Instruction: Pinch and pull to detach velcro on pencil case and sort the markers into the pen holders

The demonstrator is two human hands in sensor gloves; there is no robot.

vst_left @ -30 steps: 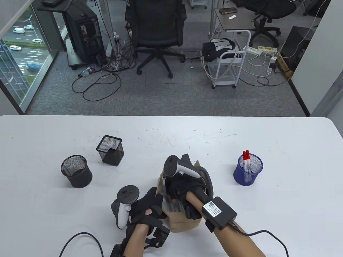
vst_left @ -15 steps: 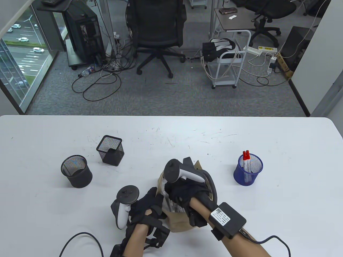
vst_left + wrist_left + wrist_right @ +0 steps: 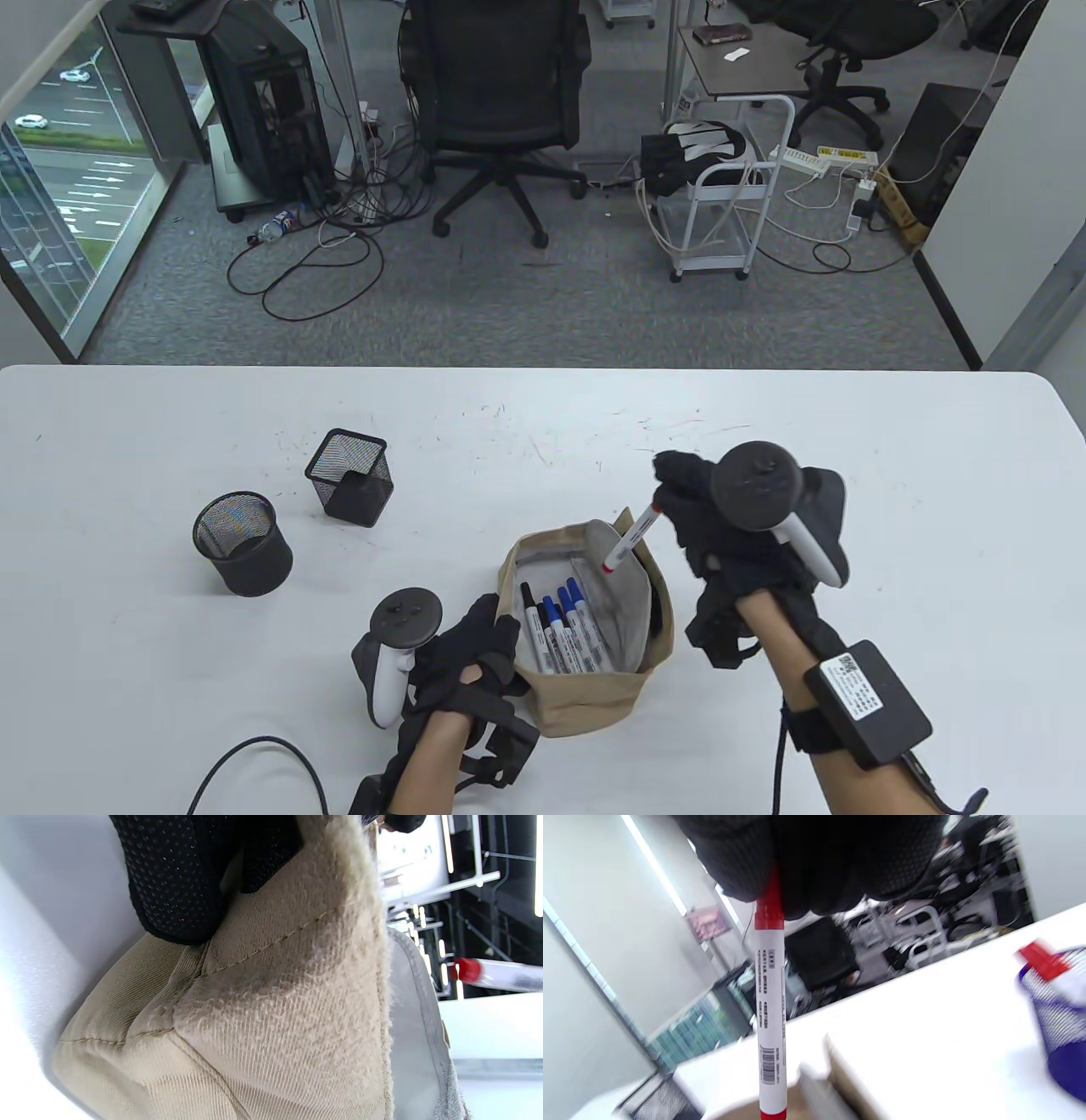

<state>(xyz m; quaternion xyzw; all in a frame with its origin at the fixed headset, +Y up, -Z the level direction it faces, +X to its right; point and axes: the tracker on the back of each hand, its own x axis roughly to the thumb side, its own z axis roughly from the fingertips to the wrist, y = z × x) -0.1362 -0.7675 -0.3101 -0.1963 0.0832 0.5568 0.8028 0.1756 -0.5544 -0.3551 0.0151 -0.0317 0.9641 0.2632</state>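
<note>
The tan pencil case [image 3: 585, 700] stands open near the table's front, with several blue and black markers [image 3: 562, 630] lying inside it. My left hand [image 3: 485, 647] grips the case's left rim; in the left wrist view its gloved fingers [image 3: 178, 878] press into the case fabric [image 3: 275, 1005]. My right hand [image 3: 708, 522] is lifted to the right of the case. It pinches a red marker [image 3: 629, 537] that slants down over the case's far rim. In the right wrist view this red marker [image 3: 770, 1014] hangs from my fingers [image 3: 818, 857].
A round black mesh holder [image 3: 243, 545] and a square black mesh holder [image 3: 349, 477] stand to the left. The blue mesh holder [image 3: 1062, 1027] with red markers [image 3: 1037, 961] in it shows in the right wrist view; my right hand hides it in the table view.
My right hand has come out of the case and moved up and to the right with a red marker. The case's inside now shows. My left hand has stayed put.
</note>
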